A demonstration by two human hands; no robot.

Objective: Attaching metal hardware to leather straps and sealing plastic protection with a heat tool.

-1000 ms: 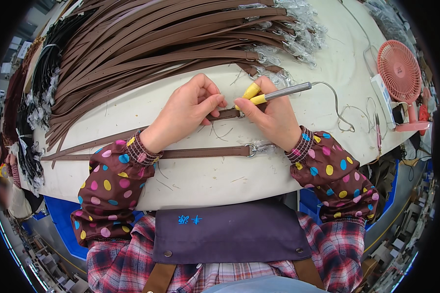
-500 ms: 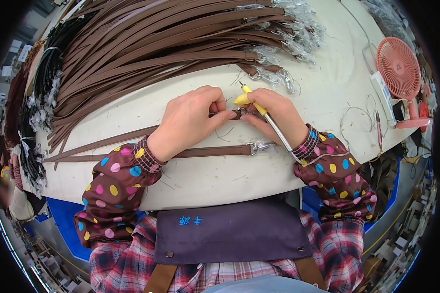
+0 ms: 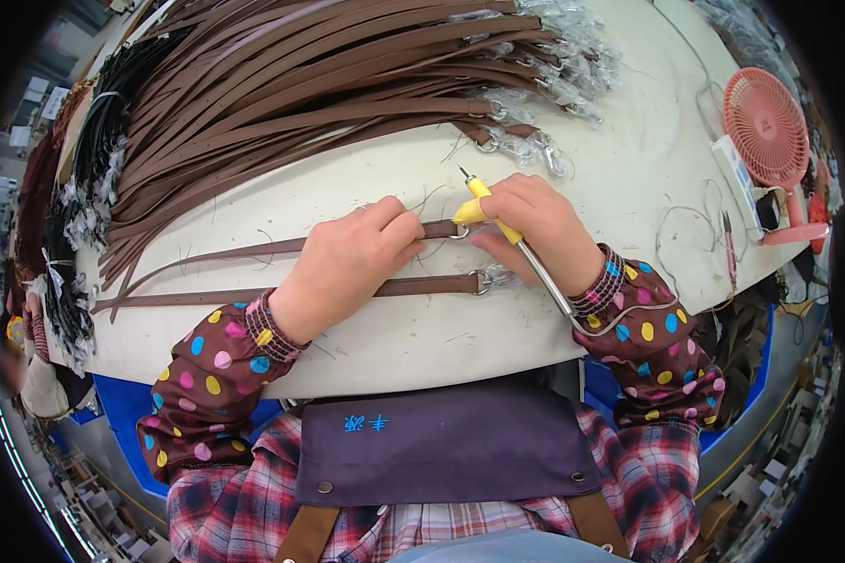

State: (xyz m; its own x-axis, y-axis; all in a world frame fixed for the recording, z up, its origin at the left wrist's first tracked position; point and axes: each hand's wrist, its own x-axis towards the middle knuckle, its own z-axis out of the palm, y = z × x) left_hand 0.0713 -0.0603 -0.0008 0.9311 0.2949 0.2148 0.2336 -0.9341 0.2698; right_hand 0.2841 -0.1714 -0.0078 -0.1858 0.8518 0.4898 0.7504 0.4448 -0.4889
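From the head camera we see our left hand (image 3: 347,267) pressing a brown leather strap (image 3: 253,251) flat on the white table (image 3: 422,347), fingers curled over it near its metal ring (image 3: 458,232). Our right hand (image 3: 535,225) is closed around a yellow-handled thread burner (image 3: 498,225), its thin tip pointing up and away. We judge the strap light, limp and smooth, best pinned close to the ring. A second strap (image 3: 413,286) lies just below; a pile of brown straps (image 3: 300,84) fans out beyond.

A white worktable (image 3: 366,347) is filling the middle of the frame; a pink desk fan (image 3: 768,127) is standing at upper right, blue floor (image 3: 122,418) showing below.
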